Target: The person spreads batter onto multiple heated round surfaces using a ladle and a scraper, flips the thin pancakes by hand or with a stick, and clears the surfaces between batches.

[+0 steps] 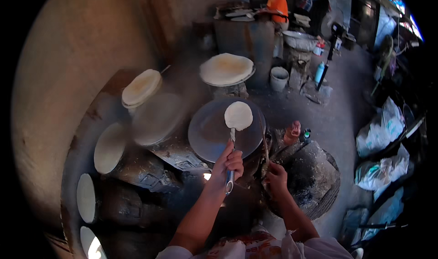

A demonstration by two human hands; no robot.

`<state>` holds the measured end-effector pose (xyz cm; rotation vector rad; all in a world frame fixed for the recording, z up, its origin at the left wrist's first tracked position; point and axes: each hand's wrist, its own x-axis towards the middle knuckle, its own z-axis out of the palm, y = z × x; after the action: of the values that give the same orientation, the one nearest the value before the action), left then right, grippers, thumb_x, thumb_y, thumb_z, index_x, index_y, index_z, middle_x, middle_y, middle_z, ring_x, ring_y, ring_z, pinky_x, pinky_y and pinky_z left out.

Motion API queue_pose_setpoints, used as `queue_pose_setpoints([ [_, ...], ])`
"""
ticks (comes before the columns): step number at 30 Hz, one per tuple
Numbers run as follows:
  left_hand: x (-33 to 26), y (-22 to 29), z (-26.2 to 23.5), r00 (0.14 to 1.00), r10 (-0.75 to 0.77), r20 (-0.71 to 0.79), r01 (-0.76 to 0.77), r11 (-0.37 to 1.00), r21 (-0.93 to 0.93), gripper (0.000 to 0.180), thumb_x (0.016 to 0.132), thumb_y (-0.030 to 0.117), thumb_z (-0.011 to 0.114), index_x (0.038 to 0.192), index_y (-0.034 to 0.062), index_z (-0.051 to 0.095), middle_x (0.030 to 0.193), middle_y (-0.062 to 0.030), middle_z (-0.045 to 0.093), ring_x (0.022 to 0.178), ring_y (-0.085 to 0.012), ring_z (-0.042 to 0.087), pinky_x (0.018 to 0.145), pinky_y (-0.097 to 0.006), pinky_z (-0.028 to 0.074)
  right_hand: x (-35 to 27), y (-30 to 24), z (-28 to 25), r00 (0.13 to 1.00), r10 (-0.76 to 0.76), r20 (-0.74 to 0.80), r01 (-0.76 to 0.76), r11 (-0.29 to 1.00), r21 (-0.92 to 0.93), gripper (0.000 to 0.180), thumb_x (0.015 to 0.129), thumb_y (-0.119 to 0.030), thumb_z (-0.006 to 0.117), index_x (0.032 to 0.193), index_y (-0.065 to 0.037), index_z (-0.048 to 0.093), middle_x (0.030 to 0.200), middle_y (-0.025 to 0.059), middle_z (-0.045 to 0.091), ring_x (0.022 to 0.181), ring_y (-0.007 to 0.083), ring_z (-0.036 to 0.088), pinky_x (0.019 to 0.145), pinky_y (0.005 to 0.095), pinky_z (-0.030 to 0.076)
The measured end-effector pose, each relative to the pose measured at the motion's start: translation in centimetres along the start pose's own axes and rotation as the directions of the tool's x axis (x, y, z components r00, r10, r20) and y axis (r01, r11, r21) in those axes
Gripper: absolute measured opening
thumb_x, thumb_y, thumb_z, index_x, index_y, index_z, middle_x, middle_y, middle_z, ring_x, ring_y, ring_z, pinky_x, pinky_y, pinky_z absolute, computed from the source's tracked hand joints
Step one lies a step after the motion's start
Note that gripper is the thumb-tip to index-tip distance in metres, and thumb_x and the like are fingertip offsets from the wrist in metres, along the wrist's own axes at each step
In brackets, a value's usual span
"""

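Over the round griddle [207, 133], near its far right edge, a pale dough disc [238, 115] rides on the flat end of a spatula [232, 158]. The left hand [228, 164] has its fingers wrapped tight around the spatula's metal handle, just off the griddle's near rim. The right hand [276, 179] sits beside the griddle's right edge, fingers curled on a thin stick [263, 138] that runs up along that rim; how firm the hold is I cannot tell. Farther back, a cooked flatbread [226, 69] covers another griddle, and a stack [141, 87] lies at the left. Pale discs line the curved left wall [68, 54]. A white bucket [278, 78] stands on the floor beyond.
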<state>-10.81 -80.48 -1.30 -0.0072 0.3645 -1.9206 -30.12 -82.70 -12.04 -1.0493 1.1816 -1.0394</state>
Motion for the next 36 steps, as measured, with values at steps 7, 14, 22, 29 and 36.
queue_pose_setpoints([
  [7, 8.6, 1.5, -2.4, 0.880, 0.420, -0.223, 0.109, 0.277, 0.955, 0.041, 0.093, 0.021, 0.049, 0.130, 0.0368, 0.042, 0.058, 0.0031, 0.038, 0.042, -0.0066, 0.038, 0.038, -0.021, 0.034, 1.4, 8.3, 5.0, 0.945, -0.171, -0.278, 0.178, 0.984, 0.001, 0.039, 0.072, 0.008, 0.056, 0.110, -0.002, 0.056, 0.083, 0.0023, 0.053, 0.066, 0.0090, 0.051, 0.054, 0.0224, 0.044],
  [14, 8.9, 14.1, 0.2, 0.952, 0.138, 0.274, 0.127, -0.990, 0.059, 0.053, 0.086, 0.022, 0.054, 0.135, 0.0338, 0.037, 0.074, -0.0159, 0.061, 0.069, -0.0328, 0.059, 0.061, -0.042, 0.045, 1.7, 2.9, 9.1, 0.874, -0.313, -0.372, 0.156, 0.905, -0.395, 0.045, 0.063, 0.007, 0.055, 0.107, -0.004, 0.058, 0.100, 0.0141, 0.049, 0.093, 0.0289, 0.051, 0.077, 0.0321, 0.045],
  [22, 12.3, 21.7, 0.0, 0.949, -0.008, 0.315, -0.074, -0.977, 0.198, 0.053, 0.086, 0.024, 0.052, 0.136, 0.0305, 0.036, 0.086, -0.0129, 0.065, 0.074, -0.0338, 0.061, 0.064, -0.043, 0.048, 0.1, 0.9, 14.8, 0.798, -0.377, -0.471, -0.111, 0.676, -0.729, 0.040, 0.073, 0.006, 0.052, 0.111, -0.005, 0.057, 0.100, 0.0130, 0.054, 0.094, 0.0321, 0.051, 0.080, 0.0365, 0.045],
  [29, 13.9, 22.1, 1.4, 0.973, 0.111, 0.201, 0.052, -0.959, 0.280, 0.053, 0.084, 0.023, 0.057, 0.133, 0.0318, 0.041, 0.104, -0.0133, 0.063, 0.083, -0.0350, 0.061, 0.072, -0.039, 0.048, 6.1, 0.8, 17.5, 0.791, -0.374, -0.485, -0.088, 0.715, -0.694, 0.037, 0.073, 0.000, 0.052, 0.109, -0.008, 0.059, 0.104, 0.0096, 0.057, 0.095, 0.0285, 0.053, 0.080, 0.0375, 0.047],
  [36, 12.2, 28.8, -1.0, 0.931, 0.070, 0.359, -0.077, -0.922, 0.380, 0.051, 0.084, 0.014, 0.057, 0.133, 0.0199, 0.044, 0.087, -0.0141, 0.066, 0.053, -0.0222, 0.060, 0.053, -0.032, 0.048, 4.8, 0.7, 20.3, 0.837, -0.226, -0.498, -0.065, 0.863, -0.501, 0.027, 0.075, -0.004, 0.054, 0.101, -0.008, 0.061, 0.100, 0.0072, 0.059, 0.086, 0.0283, 0.055, 0.075, 0.0370, 0.049],
])
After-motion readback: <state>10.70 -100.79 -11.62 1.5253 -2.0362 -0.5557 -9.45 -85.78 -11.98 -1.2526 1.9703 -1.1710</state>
